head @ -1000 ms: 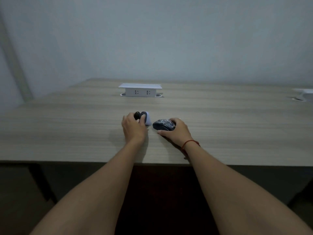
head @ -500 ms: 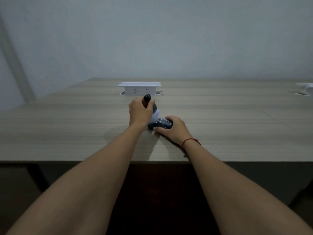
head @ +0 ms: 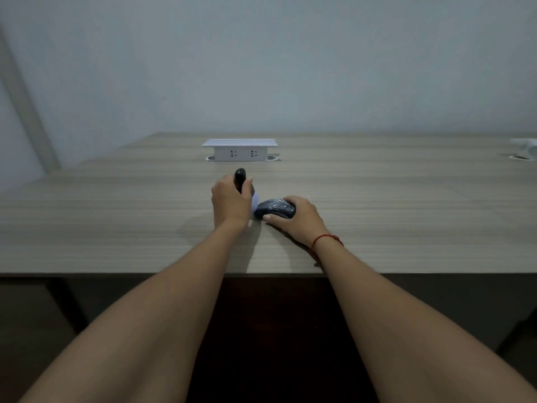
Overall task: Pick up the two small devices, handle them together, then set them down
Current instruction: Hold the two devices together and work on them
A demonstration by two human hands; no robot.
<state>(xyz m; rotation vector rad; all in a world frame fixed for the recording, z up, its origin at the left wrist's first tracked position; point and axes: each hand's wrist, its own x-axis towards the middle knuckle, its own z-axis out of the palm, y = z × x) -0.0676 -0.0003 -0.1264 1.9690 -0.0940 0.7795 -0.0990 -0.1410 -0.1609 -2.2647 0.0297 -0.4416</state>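
Note:
My left hand [head: 231, 200] is closed around a small black-and-white device [head: 240, 178], held upright just above the wooden table [head: 116, 216]; its rounded black top sticks out above my fingers and a pale white part shows below my thumb. My right hand [head: 299, 218], with a red string at the wrist, grips a dark computer mouse [head: 274, 208] that rests on the table. The white lower part of the device sits right against the mouse's left end.
A white pop-up socket box [head: 239, 151] stands on the table behind my hands. Another white fitting [head: 526, 149] sits at the far right edge. The table's front edge runs below my wrists, with dark space underneath.
My left hand has lifted the black-and-white device off the table and turned it upright, bringing it against the mouse. My right hand has stayed on the mouse, sliding it slightly left.

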